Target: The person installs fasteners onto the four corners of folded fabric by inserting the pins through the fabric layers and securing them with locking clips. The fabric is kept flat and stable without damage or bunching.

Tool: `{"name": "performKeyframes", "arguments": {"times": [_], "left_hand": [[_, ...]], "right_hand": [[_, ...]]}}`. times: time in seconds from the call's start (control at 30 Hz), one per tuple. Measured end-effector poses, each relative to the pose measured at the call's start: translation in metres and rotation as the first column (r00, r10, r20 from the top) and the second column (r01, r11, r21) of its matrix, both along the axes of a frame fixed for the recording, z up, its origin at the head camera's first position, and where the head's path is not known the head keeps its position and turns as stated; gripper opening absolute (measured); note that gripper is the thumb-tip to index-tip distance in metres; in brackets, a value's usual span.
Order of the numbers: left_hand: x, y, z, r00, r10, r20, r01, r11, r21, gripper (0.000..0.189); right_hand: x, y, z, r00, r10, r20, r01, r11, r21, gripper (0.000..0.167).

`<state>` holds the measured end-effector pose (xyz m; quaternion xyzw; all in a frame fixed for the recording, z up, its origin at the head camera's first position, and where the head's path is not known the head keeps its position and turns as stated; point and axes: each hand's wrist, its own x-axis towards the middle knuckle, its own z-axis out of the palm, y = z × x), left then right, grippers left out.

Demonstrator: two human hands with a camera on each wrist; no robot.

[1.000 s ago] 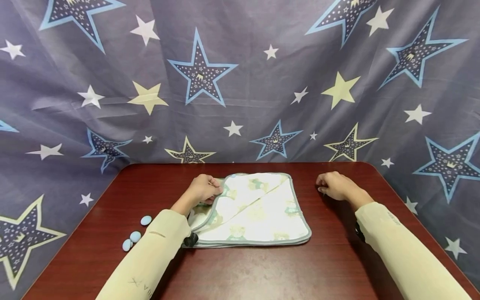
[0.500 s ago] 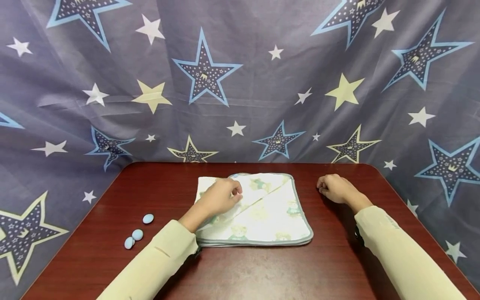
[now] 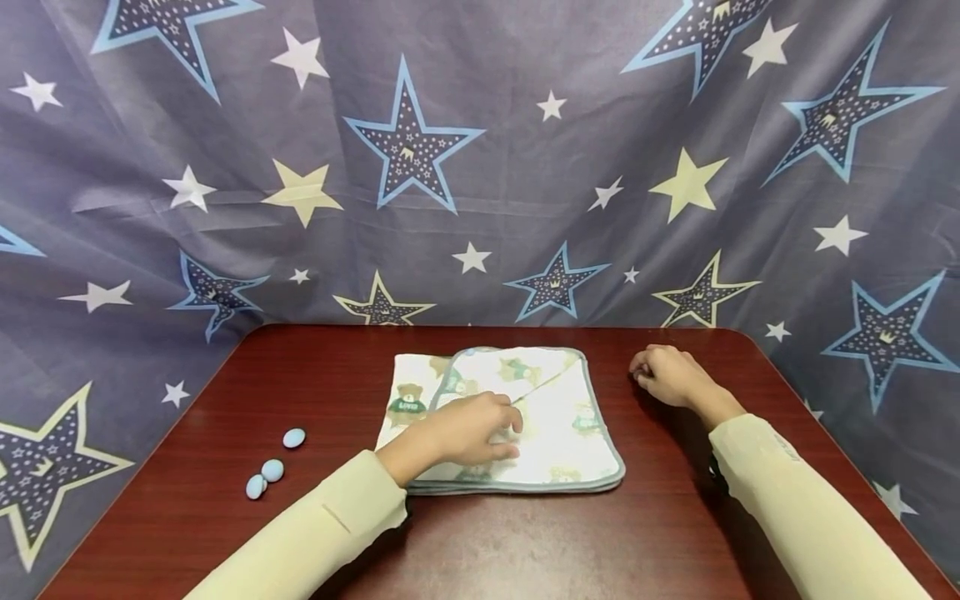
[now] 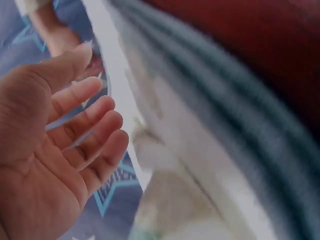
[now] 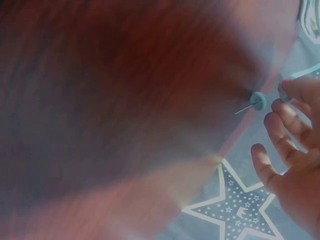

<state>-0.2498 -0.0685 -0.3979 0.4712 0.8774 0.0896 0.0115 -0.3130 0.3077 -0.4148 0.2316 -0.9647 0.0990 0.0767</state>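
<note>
A white cloth [image 3: 551, 442] with a teddy bear print and grey-green trim lies folded on the table, its upper layer turned over at the left. My left hand [image 3: 472, 429] is over the folded cloth, fingers loosely bent and holding nothing; in the left wrist view the palm [image 4: 45, 180] faces the camera with the fingers spread, beside the cloth's layered edge [image 4: 220, 110]. My right hand [image 3: 672, 375] is low over the table, right of the cloth. In the right wrist view a thin pin with a round blue disc [image 5: 258, 101] sticks out at its pinched thumb and finger.
Several light blue oval pieces [image 3: 294, 437] lie on the dark red table [image 3: 315, 375] at the left. A grey curtain [image 3: 495, 167] printed with stars hangs right behind the table's far edge.
My left hand has let go of the cloth's left edge and moved right and nearer over it. The bear print at the left is uncovered. My right hand has stayed almost still.
</note>
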Motion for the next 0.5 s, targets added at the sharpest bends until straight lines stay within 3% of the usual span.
{"name": "performKeyframes", "arguments": {"times": [0.17,0.37,0.5], "left_hand": [[0.015,0.015,-0.002,0.998,-0.055,-0.021,0.052,0.994,-0.093,0.034],[0.026,0.03,-0.003,0.994,-0.103,-0.041,0.098,0.987,-0.124,0.037],[0.03,0.036,-0.004,0.991,-0.133,-0.031,0.128,0.982,-0.136,0.026]], "right_hand": [[0.0,-0.004,0.002,1.0,0.013,-0.016,-0.013,1.0,-0.027,0.011],[0.003,-0.008,0.003,0.998,0.039,-0.058,-0.042,0.998,-0.041,0.013],[0.005,-0.01,0.003,0.996,0.06,-0.071,-0.063,0.997,-0.043,0.01]]}}
